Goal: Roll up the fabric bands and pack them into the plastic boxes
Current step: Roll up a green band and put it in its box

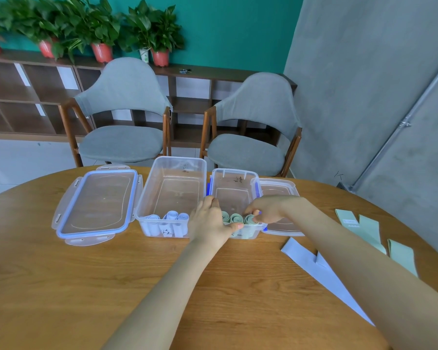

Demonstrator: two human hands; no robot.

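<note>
**A:** While I watch remotely, where are the hands?

**B:** Both at the smaller box (234, 195). My right hand (266, 210) pinches the end green roll (250, 219); my left hand (208, 221) braces the box's near corner, thumb along the rim.

**A:** How will the flat bands (364, 229) handle?

**B:** I'd judge them light, soft and springy. Grip a roll across its sides, or it uncoils.

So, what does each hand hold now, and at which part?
The right hand pinches the rightmost green roll at its top end, inside the smaller box. The left hand grips that box's near-left corner, thumb on the front rim.
</note>
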